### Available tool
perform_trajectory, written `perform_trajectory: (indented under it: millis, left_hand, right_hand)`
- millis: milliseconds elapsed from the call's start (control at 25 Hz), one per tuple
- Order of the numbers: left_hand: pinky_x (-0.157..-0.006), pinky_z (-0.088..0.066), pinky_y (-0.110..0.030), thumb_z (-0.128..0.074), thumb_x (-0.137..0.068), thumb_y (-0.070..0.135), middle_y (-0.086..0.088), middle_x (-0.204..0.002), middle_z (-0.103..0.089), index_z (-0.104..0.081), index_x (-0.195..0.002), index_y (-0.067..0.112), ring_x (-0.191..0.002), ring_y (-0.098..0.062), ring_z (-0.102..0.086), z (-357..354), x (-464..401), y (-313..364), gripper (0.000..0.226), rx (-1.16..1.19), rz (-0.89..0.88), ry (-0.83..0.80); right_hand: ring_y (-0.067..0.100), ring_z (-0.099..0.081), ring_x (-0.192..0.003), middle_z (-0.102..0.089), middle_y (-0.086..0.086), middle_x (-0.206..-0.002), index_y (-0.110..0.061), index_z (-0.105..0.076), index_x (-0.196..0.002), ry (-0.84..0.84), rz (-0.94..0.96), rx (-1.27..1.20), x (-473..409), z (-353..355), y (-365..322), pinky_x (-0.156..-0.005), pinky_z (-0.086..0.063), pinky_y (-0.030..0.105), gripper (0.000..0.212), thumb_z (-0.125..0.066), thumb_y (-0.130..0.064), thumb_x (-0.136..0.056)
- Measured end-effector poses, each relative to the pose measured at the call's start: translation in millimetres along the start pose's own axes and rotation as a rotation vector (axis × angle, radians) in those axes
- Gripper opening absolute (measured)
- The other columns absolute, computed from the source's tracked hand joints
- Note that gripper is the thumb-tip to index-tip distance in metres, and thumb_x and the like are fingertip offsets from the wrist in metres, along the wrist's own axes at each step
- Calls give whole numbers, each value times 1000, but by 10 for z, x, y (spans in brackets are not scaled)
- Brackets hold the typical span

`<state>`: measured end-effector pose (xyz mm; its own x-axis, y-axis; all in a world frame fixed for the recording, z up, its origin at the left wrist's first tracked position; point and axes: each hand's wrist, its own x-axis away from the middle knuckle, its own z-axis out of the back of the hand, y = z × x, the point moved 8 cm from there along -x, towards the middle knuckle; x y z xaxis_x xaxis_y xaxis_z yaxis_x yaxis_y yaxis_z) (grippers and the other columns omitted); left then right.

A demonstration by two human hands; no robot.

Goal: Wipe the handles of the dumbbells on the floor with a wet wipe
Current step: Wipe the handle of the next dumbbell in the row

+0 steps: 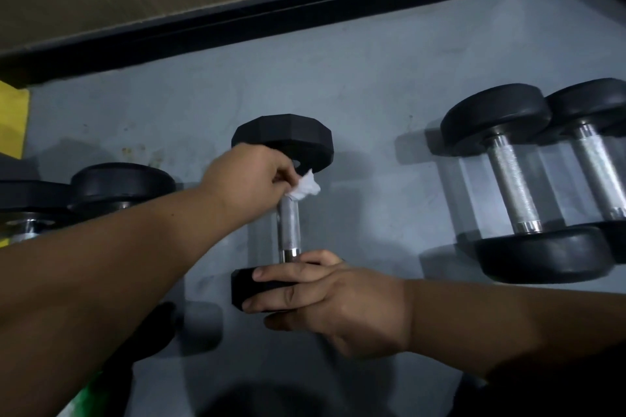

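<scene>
A black hex dumbbell (pixel 288 227) with a knurled steel handle lies on the grey floor in the middle of the view. My left hand (pixel 247 179) holds a crumpled white wet wipe (pixel 306 187) against the far end of that handle, just under the far head. My right hand (pixel 325 298) grips the near black head of the same dumbbell, fingers wrapped over its top. The stretch of handle between my hands is bare and shiny.
Two round-headed dumbbells (pixel 515 179) (pixel 603 166) lie side by side at the right. More dumbbells (pixel 115 186) lie at the left, partly behind my left forearm. A black skirting (pixel 271 17) runs along the wall beyond. A yellow strip (pixel 13 122) sits at the left edge.
</scene>
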<state>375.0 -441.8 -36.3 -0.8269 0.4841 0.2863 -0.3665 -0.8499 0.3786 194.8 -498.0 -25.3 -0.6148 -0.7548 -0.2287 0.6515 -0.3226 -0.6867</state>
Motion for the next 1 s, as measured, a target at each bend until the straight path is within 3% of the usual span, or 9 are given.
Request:
perform_trajectory:
  millis: [200, 280, 480, 600, 680, 1000]
  left_hand:
    - [-78, -57, -35, -67, -83, 26, 17, -91, -74, -74, -87, 38, -86, -11, -68, 1, -61, -45, 14, 9, 57, 156]
    - [-83, -56, -32, -70, -83, 20, 17, -94, -74, -75, -85, 34, -90, -7, -69, -42, -8, -47, 14, 97, 57, 137]
    - [-82, -56, -26, -76, -82, 30, 22, -84, -73, -75, -78, 39, -82, 7, -67, -303, 309, 96, 10, 101, -47, -169]
    - [-80, -56, -26, -73, -82, 26, 21, -83, -73, -75, -80, 36, -83, 6, -67, -463, 487, 159, 11, 51, -70, -385]
    - [-79, -57, -28, -70, -81, 26, 21, -83, -73, -74, -82, 37, -84, 4, -66, -456, 468, 200, 11, -24, -101, -433]
    - [-77, -56, -35, -66, -84, 26, 16, -87, -72, -72, -86, 38, -84, -10, -66, -71, -37, 105, 13, -54, 22, 5]
  right_hand:
    - [16, -28, -151, -54, -6, -149, -15, -72, -120, 4, -14, 23, 16, -6, 34, -114, -29, 47, 33, -64, -3, -90]
    - [17, -29, -151, -54, -4, -148, -13, -73, -118, 8, -7, -9, 24, -1, 23, -112, -30, 49, 31, -64, -2, -90]
    - [15, -28, -151, -54, -6, -149, -14, -73, -117, 20, -1, 14, 39, 0, 40, -113, -30, 47, 29, -65, -6, -91]
    - [15, -31, -150, -56, -5, -147, -15, -75, -114, 48, 10, 5, 26, 19, 30, -114, -30, 45, 27, -63, -5, -92]
    - [16, -31, -150, -56, -4, -147, -15, -75, -113, 42, 11, 5, 7, 13, 19, -114, -30, 46, 27, -64, -4, -91]
    - [17, -28, -151, -52, -5, -150, -15, -76, -111, -28, 5, 1, -1, -15, 17, -110, -32, 50, 30, -67, -2, -86]
